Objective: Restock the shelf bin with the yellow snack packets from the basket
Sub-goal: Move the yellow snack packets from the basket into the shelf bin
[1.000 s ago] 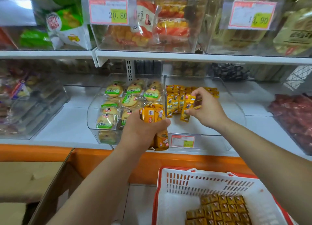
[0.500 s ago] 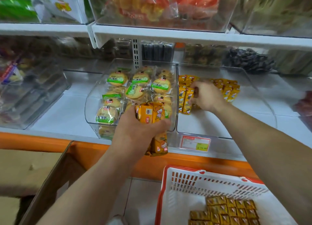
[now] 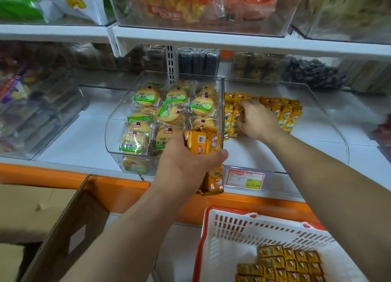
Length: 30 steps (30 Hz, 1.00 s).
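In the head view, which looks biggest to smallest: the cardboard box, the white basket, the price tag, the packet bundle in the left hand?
1. cardboard box and white basket: both large, near and cut by the frame, so not ranked apart.
2. packet bundle in the left hand.
3. price tag.

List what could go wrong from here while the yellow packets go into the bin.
1. The left hand grips a thick bundle of yellow snack packets. Some hang below the palm, over the orange shelf edge rather than the basket, so one might slip to the floor.
2. The right hand pinches the standing row of packets in the clear shelf bin. Nothing props the row from the front, so letting go could topple it.
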Tool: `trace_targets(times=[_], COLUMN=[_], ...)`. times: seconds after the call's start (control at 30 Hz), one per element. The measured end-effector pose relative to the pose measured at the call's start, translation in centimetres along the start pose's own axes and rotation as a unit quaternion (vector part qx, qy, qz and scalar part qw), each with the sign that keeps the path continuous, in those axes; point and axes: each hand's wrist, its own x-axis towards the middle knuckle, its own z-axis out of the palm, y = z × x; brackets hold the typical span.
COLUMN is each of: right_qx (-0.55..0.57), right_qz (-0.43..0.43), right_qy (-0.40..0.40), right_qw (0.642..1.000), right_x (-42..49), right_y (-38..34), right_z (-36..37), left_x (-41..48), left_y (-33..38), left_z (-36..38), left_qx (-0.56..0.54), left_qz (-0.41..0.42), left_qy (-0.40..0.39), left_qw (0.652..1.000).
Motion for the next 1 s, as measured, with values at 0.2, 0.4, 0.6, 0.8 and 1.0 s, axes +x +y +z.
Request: trace_targets(times=[0.2, 0.4, 0.6, 0.8, 1.0], right_qx=[0.052, 0.39, 0.522, 0.568, 0.574], right_qz=[0.033, 0.016, 0.05, 0.103, 0.072], right_qy=[0.009, 0.021, -0.082, -0.096, -0.136], right_qw=[0.998, 0.92, 0.848, 0.811, 0.804], right_x=[-1.8, -11.4, -18.5, -20.4, -20.6], right_y=[-0.1, -2.6, -5.3, -4.8, -3.3], right_z=[-2.7, -7.7, -10.2, -11.8, -12.3], left_x=[0.0, -0.3, -1.6, -3.0, -3.6], left_y=[0.2, 1.1, 1.5, 1.5, 1.3], left_z=[0.1, 0.9, 2.3, 3.0, 2.6], left_qx=[-0.059, -0.157, -0.175, -0.163, -0.046], left_qz=[-0.053, -0.115, -0.075, -0.041, 0.021], left_qy=[-0.023, -0.069, -0.116, -0.178, -0.18], left_qw=[0.997, 0.978, 0.975, 0.97, 0.982])
